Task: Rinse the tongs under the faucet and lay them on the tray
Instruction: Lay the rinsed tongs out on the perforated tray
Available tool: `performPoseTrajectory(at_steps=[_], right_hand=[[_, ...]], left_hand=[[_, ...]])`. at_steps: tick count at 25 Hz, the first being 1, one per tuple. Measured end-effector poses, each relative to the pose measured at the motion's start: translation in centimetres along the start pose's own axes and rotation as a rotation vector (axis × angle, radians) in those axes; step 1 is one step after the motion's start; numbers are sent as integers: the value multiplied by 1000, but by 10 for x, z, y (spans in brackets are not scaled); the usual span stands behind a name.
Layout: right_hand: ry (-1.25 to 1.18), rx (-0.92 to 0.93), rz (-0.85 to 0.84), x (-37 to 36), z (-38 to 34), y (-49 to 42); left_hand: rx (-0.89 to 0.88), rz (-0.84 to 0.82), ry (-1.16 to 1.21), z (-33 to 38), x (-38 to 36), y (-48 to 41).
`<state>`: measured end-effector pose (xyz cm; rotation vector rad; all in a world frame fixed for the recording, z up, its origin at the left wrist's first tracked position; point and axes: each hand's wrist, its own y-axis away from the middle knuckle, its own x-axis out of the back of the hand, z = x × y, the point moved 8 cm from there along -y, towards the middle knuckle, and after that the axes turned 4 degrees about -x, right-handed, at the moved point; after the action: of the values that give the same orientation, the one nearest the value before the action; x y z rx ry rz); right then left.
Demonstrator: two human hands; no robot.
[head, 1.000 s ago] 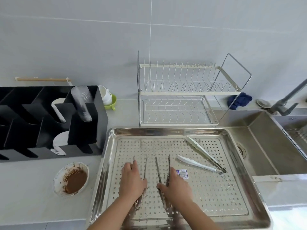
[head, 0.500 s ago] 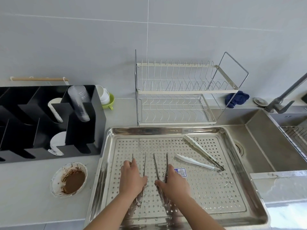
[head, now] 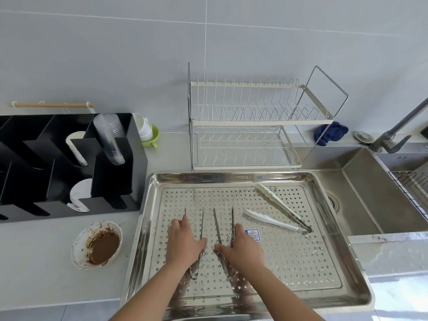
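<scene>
Stainless steel, perforated and rectangular, the tray point(head: 208, 178) lies on the grey counter point(head: 34, 262), just beside the steel sink point(head: 370, 193). Three pairs of tongs are in it. Two are thin and of metal, side by side in the near half, with the tips toward the wall: the left thin tongs point(head: 202, 223) under the left hand point(head: 185, 242), the right thin tongs point(head: 217, 228) under the right hand point(head: 243, 249). Each hand lies palm down on its tongs with nearly straight fingers, so the grip looks released, only resting. The hinge ends are hidden under the palms and wrists. The long steel tongs with white tips point(head: 280, 206) lie spread in the far right part of the tray, apart from the hands.

Left of the tray, a black compartment organiser point(head: 115, 181) holds a leaning stack of clear plastic cups point(head: 111, 137) and white lids point(head: 78, 195); its left part is cut off. In front of it a small white dish point(head: 97, 245) holds brown residue. Behind it a green cup point(head: 154, 136) carries white bowls, partly hidden. The grey faucet point(head: 393, 130) is cut off at the right edge
</scene>
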<state>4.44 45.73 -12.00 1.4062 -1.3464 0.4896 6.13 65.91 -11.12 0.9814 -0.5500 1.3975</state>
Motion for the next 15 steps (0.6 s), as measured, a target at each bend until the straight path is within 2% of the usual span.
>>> performPoseTrajectory(at_steps=[15], right_hand=[[-22,15,-10,2,-2,2]], left_hand=[[0,-30,28,-2,1,1]])
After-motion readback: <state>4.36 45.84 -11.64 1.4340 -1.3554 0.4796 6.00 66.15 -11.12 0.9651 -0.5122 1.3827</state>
